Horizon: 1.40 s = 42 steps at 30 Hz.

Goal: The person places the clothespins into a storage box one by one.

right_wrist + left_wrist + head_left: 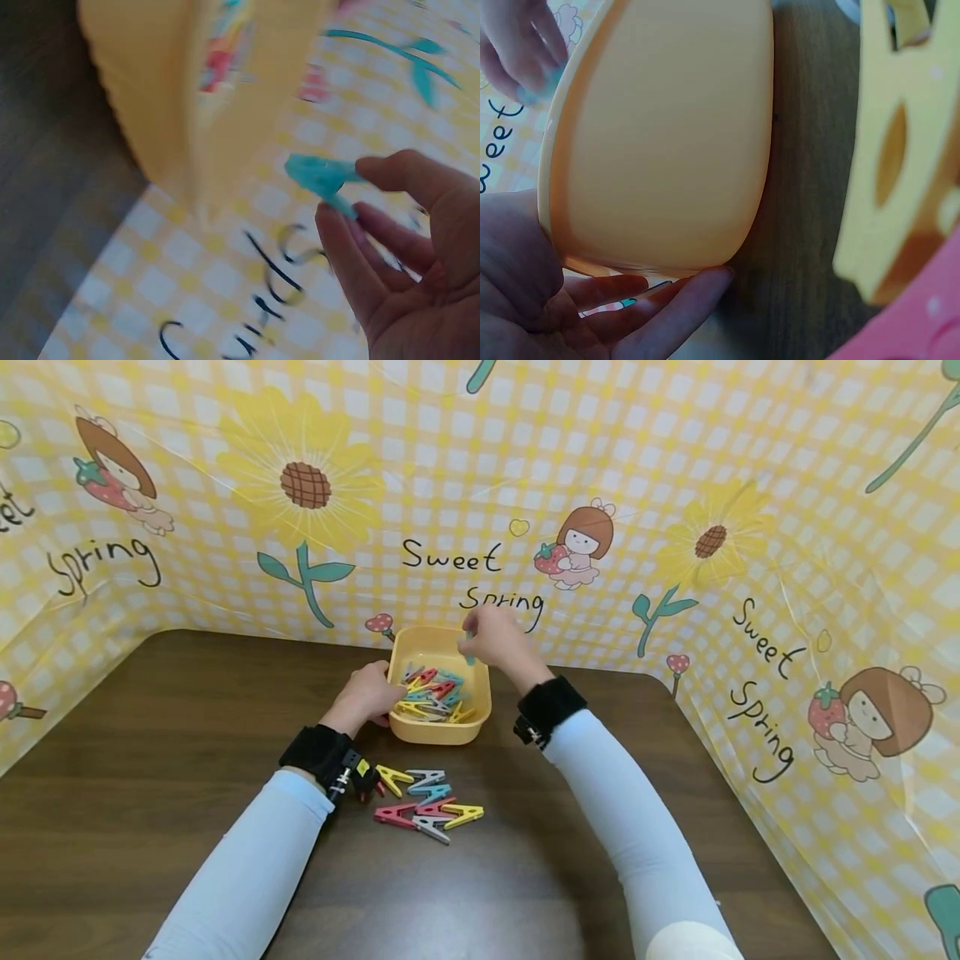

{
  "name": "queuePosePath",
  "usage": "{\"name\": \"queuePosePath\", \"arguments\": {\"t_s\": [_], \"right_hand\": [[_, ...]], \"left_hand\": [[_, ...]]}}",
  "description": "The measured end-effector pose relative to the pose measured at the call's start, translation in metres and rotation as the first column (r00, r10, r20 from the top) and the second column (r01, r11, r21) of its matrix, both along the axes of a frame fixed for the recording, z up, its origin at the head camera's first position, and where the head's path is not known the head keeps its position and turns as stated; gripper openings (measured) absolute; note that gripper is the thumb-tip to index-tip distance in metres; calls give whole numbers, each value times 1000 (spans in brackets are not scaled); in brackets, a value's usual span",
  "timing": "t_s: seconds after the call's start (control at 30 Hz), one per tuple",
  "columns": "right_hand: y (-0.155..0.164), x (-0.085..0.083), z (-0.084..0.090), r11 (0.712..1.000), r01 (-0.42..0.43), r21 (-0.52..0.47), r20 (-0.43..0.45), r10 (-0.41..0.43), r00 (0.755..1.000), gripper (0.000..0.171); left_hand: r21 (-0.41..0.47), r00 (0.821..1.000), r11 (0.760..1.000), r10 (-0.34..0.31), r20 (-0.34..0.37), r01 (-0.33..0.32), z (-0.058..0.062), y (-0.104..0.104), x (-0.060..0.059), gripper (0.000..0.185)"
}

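My left hand (367,695) grips the left side of a yellow plastic basket (438,732), thumb at the rim. In the left wrist view its fingers (679,319) lie along the basket's outer wall (667,135). Inside the basket is a heap of clothespins (431,693) in red, yellow, blue and grey. Above the basket's far right corner, my right hand (501,639) pinches a teal clothespin (319,174) between thumb and fingers. The right wrist view shows that clothespin apart from the basket.
Several loose clothespins (431,793) lie on the dark wooden table (225,760) in front of the basket, some partly hidden by my left wrist strap. A yellow checked cloth (450,485) with printed flowers and lettering stands as a wall behind and at both sides.
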State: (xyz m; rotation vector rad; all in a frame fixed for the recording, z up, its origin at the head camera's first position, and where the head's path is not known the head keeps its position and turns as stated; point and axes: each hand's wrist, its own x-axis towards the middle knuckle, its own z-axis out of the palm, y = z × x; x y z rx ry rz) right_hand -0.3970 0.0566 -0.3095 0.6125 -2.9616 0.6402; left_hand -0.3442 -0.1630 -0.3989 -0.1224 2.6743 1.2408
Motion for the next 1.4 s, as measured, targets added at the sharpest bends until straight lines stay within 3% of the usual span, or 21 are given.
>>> {"name": "queuePosePath", "arguments": {"t_s": [0.07,0.13,0.3,0.43,0.53,0.8,1.07,1.23,1.4], "right_hand": [[-11,-9,-10,997,42,69,6,-43,999,13],[-21,-13,-18,990,62,129,19,-65,998,20],[-38,-14,-30,955,131,266,-14,-132,991,19],[-47,-15,-35,928,151,340,8,-164,987,12],[-49,-17,-39,912,152,381,12,-170,985,27],[-52,-20,-47,890,187,415,-2,-205,979,32],[-52,-15,-44,878,169,448,-55,-161,985,30],[-42,-15,-38,888,111,447,-101,-73,992,16],[-28,-18,-25,918,92,385,-130,-45,990,29]], "left_hand": [[-2,1000,1000,-2,2,2,0,0,0,63],[0,1000,1000,-5,3,5,-1,0,0,63],[12,1000,1000,-8,6,8,0,-1,0,62],[7,1000,1000,0,14,0,2,-1,1,61],[4,1000,1000,-1,11,0,2,-1,0,61],[0,1000,1000,9,5,-9,-2,0,-3,59],[-1,1000,1000,12,-5,-12,-4,-2,-3,59],[-4,1000,1000,6,-5,-6,-5,-2,-3,60],[2,1000,1000,8,2,-8,-3,-2,-2,62]]}}
